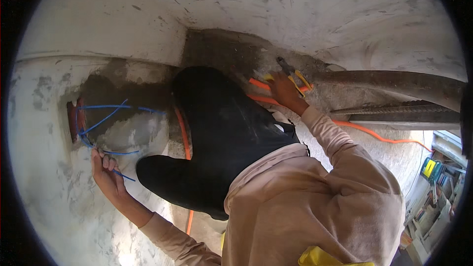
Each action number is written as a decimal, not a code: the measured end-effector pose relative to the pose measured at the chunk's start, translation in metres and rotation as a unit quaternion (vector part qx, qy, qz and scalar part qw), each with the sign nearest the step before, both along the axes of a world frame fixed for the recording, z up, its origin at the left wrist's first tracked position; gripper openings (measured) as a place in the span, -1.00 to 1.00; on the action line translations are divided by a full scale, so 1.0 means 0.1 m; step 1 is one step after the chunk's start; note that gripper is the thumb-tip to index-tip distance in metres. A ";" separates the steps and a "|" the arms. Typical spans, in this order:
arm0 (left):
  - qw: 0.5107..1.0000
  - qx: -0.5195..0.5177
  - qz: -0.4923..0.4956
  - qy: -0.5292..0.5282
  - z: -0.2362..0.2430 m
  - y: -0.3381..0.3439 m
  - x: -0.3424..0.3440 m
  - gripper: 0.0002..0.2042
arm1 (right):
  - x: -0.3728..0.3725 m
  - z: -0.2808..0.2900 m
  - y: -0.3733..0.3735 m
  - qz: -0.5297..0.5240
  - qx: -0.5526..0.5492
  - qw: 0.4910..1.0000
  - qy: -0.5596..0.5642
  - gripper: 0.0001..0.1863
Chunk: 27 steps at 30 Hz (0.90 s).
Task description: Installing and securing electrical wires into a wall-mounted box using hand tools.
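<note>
At the wall on the left, my left hand [109, 173] is closed, its fingertips pinched on blue electrical wire [106, 117]. Several strands of that wire come out of a recessed reddish box [78, 120] in the plaster and spread toward my legs. Down by the floor, my right hand [287, 91] reaches beside pliers with yellow handles [301, 78] and over an orange conduit [263, 99]. A small yellow piece [268, 77] shows at its fingertips. Its fingers are partly hidden, so whether they grip anything is unclear.
My black-trousered legs [212, 123] fill the middle. Another orange tube [183, 133] runs up past my knee. Long beams [394, 84] lie at the right, above the conduit's far stretch. A green-and-yellow item [431, 170] and assorted clutter stand at the far right.
</note>
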State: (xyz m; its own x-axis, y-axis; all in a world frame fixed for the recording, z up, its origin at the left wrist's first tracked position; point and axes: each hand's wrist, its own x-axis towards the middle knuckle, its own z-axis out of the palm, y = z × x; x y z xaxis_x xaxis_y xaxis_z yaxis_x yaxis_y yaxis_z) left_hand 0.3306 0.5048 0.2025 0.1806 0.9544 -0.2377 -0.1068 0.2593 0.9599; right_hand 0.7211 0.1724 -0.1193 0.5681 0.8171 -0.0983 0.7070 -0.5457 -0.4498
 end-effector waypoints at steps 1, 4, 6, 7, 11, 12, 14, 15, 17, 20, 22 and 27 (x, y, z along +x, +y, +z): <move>1.000 0.006 -0.002 -0.010 -0.03 0.01 -0.03 -0.69 | -0.02 -0.19 -0.23 -0.017 -0.015 1.000 0.013 -0.67; 1.000 0.022 0.000 0.013 0.01 -0.04 -0.11 -0.68 | -0.11 -0.65 -0.65 -0.015 -0.041 0.999 0.014 -0.72; 0.998 0.039 -0.041 0.041 0.08 0.02 -0.51 -0.66 | -0.21 -0.74 -0.57 0.040 -0.047 0.998 0.027 -0.64; 0.985 0.048 0.064 0.153 0.12 -0.12 -0.39 -0.61 | -0.20 -0.73 -0.50 0.077 -0.051 0.994 0.051 -0.55; 0.935 0.165 -0.032 0.314 0.21 -0.53 -0.06 -0.58 | 0.45 -0.63 -0.53 0.151 0.045 0.955 -0.253 -0.65; 0.930 0.203 -0.020 0.305 0.19 -0.60 -0.12 -0.61 | 0.67 -0.54 -0.47 0.103 0.076 0.969 -0.212 -0.65; 0.932 0.262 0.045 0.245 0.15 -0.76 -0.46 -0.68 | 0.66 -0.30 -0.13 -0.041 0.083 0.993 0.067 -0.66; 0.928 0.266 0.098 0.243 0.10 -0.88 -0.76 -0.72 | 0.61 -0.09 -0.01 -0.031 0.063 0.994 0.082 -0.69; 0.921 0.248 0.224 0.198 -0.23 -1.17 -1.37 -0.78 | 0.84 -0.12 0.14 0.105 0.111 0.988 -0.019 -0.73; 0.838 0.106 0.347 0.408 -1.13 -1.92 -2.48 -0.77 | 0.31 0.46 0.66 0.086 0.112 0.981 0.130 -0.73; 0.805 -0.035 0.291 0.516 -2.24 -2.94 -2.78 -0.71 | 0.52 0.46 0.52 0.111 0.073 0.989 0.066 -0.72; 0.767 -0.174 0.167 0.595 -3.37 -3.86 -2.54 -0.43 | 0.63 0.79 1.03 0.099 0.010 0.995 0.024 -0.67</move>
